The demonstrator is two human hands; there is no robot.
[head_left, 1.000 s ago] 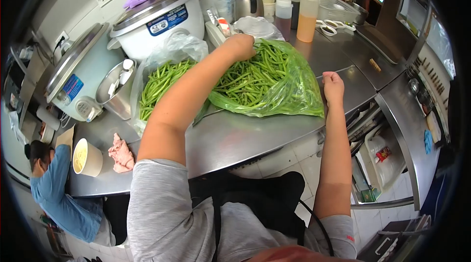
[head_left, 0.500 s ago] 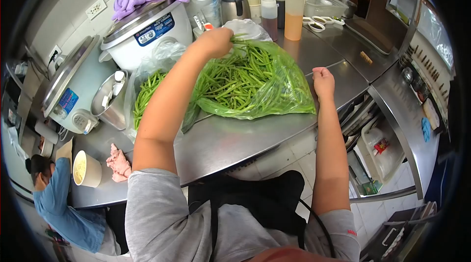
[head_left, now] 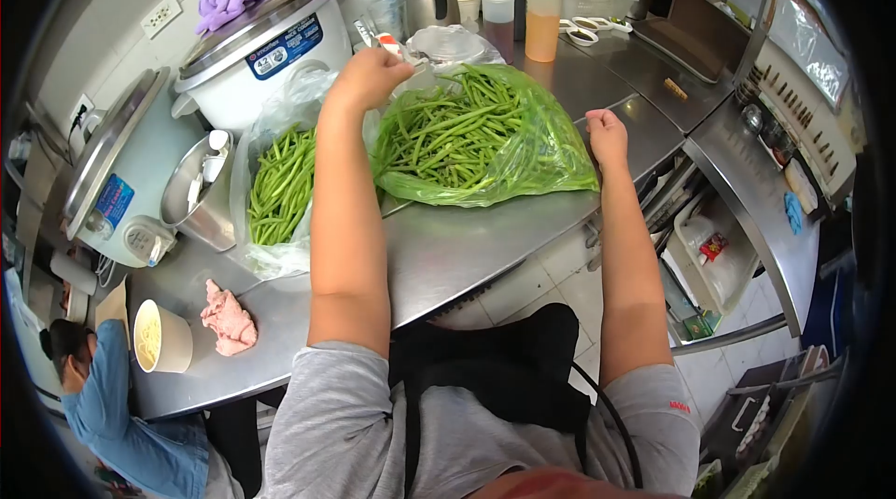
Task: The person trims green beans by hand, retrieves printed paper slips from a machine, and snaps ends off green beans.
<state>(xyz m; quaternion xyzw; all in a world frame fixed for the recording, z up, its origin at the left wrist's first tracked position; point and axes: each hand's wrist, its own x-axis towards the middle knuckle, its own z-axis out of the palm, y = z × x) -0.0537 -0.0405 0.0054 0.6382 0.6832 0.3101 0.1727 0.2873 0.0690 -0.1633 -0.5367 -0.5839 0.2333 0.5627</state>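
Observation:
A green plastic bag (head_left: 551, 158) lies wide open on the steel counter, full of green beans (head_left: 457, 130). My left hand (head_left: 371, 79) is closed above the bag's upper left edge, fingertips pinched by thin clear plastic; what they hold is hidden. Beside the bag's right edge, my right hand (head_left: 609, 138) is curled closed, and I cannot make out whether bag film is in it. More green beans (head_left: 283, 183) fill a clear plastic bag (head_left: 285, 261) to the left, partly behind my left forearm.
Two large rice cookers (head_left: 266, 56) (head_left: 107, 172) stand along the wall, with a metal pot (head_left: 199, 196) before them. A paper tub (head_left: 168, 340) and raw meat (head_left: 229, 317) lie near the front edge. Sauce bottles (head_left: 542, 18) and a thermos jug (head_left: 431, 0) stand behind. A person (head_left: 131, 406) is at left.
My left hand has moved left, away from the top of the green bag, uncovering more beans in both bags. My right hand stays beside the green bag. The view has shifted slightly.

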